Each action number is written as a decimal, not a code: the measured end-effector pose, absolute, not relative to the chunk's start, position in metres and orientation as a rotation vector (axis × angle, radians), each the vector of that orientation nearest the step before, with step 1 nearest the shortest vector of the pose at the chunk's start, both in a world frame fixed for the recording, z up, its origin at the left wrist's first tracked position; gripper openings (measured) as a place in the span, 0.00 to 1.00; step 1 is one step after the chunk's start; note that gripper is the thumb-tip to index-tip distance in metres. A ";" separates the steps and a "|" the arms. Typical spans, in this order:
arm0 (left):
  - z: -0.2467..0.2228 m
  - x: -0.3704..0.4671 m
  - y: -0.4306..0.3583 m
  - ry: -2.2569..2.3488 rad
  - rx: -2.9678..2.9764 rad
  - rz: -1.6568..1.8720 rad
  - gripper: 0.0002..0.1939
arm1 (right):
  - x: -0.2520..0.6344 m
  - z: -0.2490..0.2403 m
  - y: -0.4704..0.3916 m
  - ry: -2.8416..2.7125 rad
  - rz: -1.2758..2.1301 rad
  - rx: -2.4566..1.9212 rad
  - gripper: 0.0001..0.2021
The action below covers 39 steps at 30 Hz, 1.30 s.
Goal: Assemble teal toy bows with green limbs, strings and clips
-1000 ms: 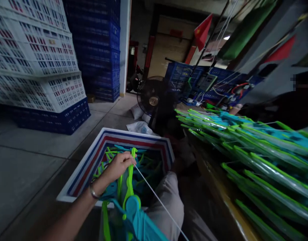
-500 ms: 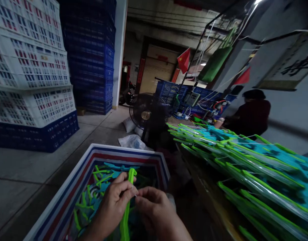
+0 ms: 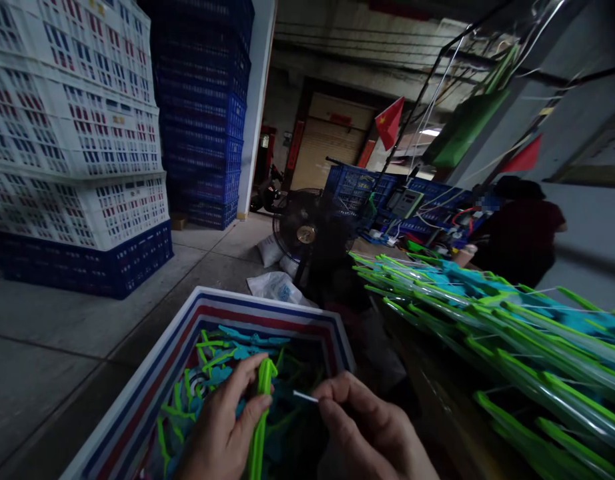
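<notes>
A long, narrow bright green plastic strip (image 3: 260,427) with a hooked top end stands nearly upright in my left hand (image 3: 232,417). The thumb and fingers of that hand are closed round it near the top. To its right, my right hand (image 3: 365,427) pinches a short, thin white piece (image 3: 305,397) between thumb and forefinger. This piece looks stiff and points left towards the strip, with a gap between them. Both hands are over a striped bin (image 3: 207,300) holding a jumble of green and blue plastic parts (image 3: 222,353).
On the right, a table bears a heap of green and blue bow-like plastic pieces (image 3: 487,313) with thin white strings. A standing fan (image 3: 306,233) is beyond the bin. White crates (image 3: 112,133) and blue crates (image 3: 202,133) are stacked left. A person (image 3: 522,233) is at the far right.
My right hand has moved right, away from the green strip, and the white piece in its fingers now shows clearly. My left hand still holds the strip. The whole view has shifted slightly.
</notes>
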<state>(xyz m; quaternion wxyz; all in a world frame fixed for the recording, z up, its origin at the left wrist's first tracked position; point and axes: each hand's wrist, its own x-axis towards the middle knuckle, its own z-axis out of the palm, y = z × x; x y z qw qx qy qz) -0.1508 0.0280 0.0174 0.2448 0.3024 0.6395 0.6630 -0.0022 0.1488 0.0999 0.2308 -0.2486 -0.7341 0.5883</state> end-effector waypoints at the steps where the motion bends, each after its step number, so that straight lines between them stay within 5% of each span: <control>1: 0.021 -0.153 0.025 1.717 0.805 1.817 0.21 | -0.007 0.105 0.148 -2.104 1.533 -0.625 0.16; 10: 0.051 -0.143 0.025 1.450 0.247 2.010 0.26 | -0.049 0.098 0.145 -2.273 1.100 -0.530 0.11; 24: 0.039 -0.152 0.024 1.320 0.294 2.016 0.22 | -0.075 0.077 0.145 -2.012 1.772 -0.748 0.20; 39: 0.050 -0.147 0.026 1.314 0.236 2.059 0.22 | -0.074 0.073 0.139 -1.861 2.054 -0.828 0.22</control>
